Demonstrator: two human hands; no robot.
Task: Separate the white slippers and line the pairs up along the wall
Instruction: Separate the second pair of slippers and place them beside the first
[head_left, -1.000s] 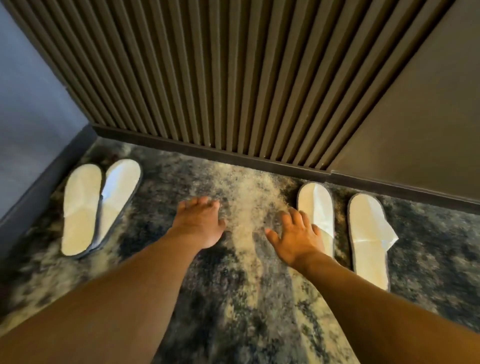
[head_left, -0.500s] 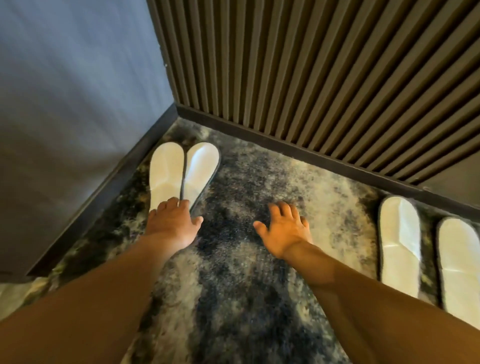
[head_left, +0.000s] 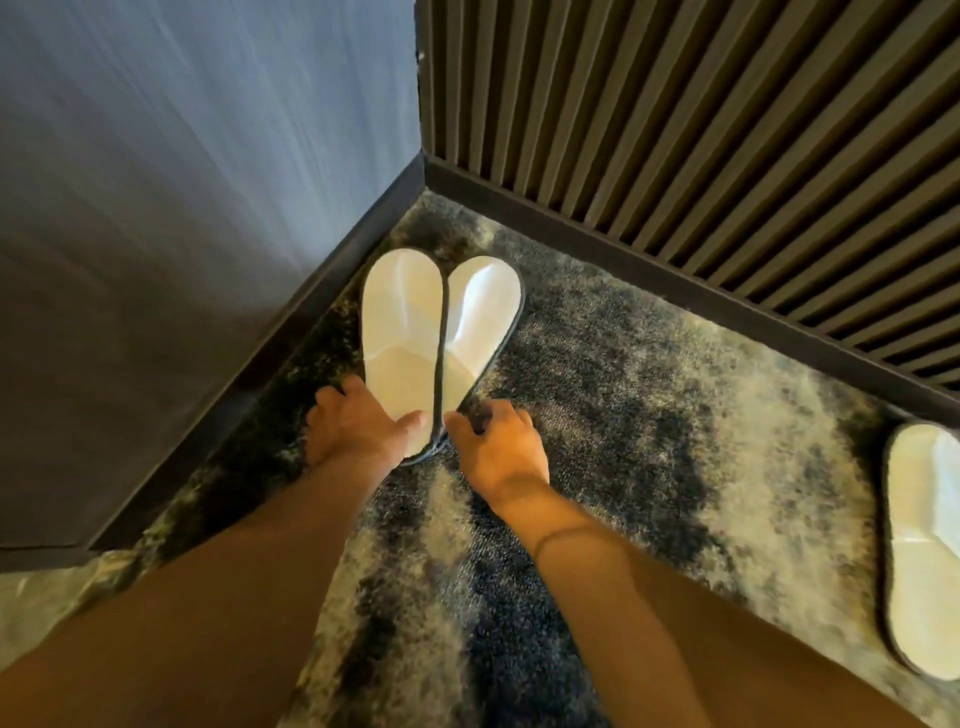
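Two white slippers lie in the corner on the carpet, toes toward the slatted wall, and their heels meet in a V. The left slipper (head_left: 400, 322) has my left hand (head_left: 353, 426) at its heel, thumb on the insole and fingers round its left edge. The right slipper (head_left: 483, 312) is fanned out to the right. My right hand (head_left: 498, 447) curls its fingers over the dark rim of that slipper's heel. A third white slipper (head_left: 924, 545) lies apart at the right edge of the view, partly cut off.
A dark slatted wall (head_left: 675, 130) with a black baseboard (head_left: 675, 291) runs along the back. A smooth grey wall (head_left: 182, 156) closes the left side. Mottled blue and cream carpet (head_left: 649, 415) stretches between the corner pair and the right slipper.
My view has swung left toward the corner. Both hands have moved from the bare carpet to the heels of the corner pair and closed on them. The right-hand pair has slid almost out of view.
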